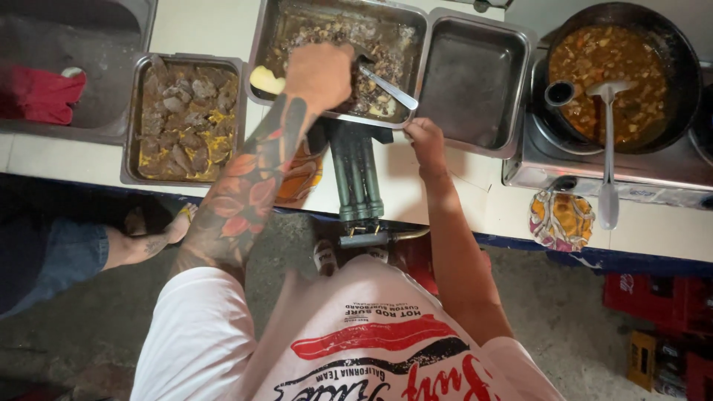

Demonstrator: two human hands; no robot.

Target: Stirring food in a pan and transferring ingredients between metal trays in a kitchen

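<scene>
My left hand (319, 74), on a tattooed arm, is closed on a metal spoon (390, 87) whose bowl lies in dark cooked food inside the middle steel tray (261, 52). My right hand (427, 141) grips that tray's front edge at its right corner. A pale yellow piece (265, 79) lies at the tray's left side, by my left wrist. The tray rests over a dark burner stand (356, 174).
A steel tray of brown meat chunks in sauce (134, 119) stands left, an empty tray (471, 82) right. A black pot of stew (679, 67) holds a ladle (609, 148). Red cloth (41, 93) lies in a sink. Another person's foot (148, 238) is lower left.
</scene>
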